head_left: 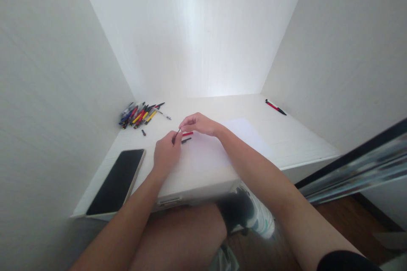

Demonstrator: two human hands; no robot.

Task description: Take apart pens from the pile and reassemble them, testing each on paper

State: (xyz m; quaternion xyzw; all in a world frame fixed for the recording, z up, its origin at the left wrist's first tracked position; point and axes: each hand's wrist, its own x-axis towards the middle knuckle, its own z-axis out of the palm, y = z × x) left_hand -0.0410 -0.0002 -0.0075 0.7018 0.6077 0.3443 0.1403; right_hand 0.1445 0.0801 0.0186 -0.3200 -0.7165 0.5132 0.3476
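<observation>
My left hand (167,152) is closed round the lower end of a thin dark pen refill (177,132), near the middle of the desk. The fingertips of my right hand (203,125) pinch its upper end. Just beside the hands lie a red pen barrel (188,134) and a black pen part (186,140), both partly hidden by my left hand. Under my right forearm a sheet of white paper (210,152) is spread on the desk. A small dark pen piece (143,133) rests to the left of my hands.
A heap of assorted pens (140,114) sits against the left wall. A dark-screened phone (117,182) lies at the front left edge. One red and black pen (275,107) is at the far right. White panels enclose the desk (299,148) on three sides.
</observation>
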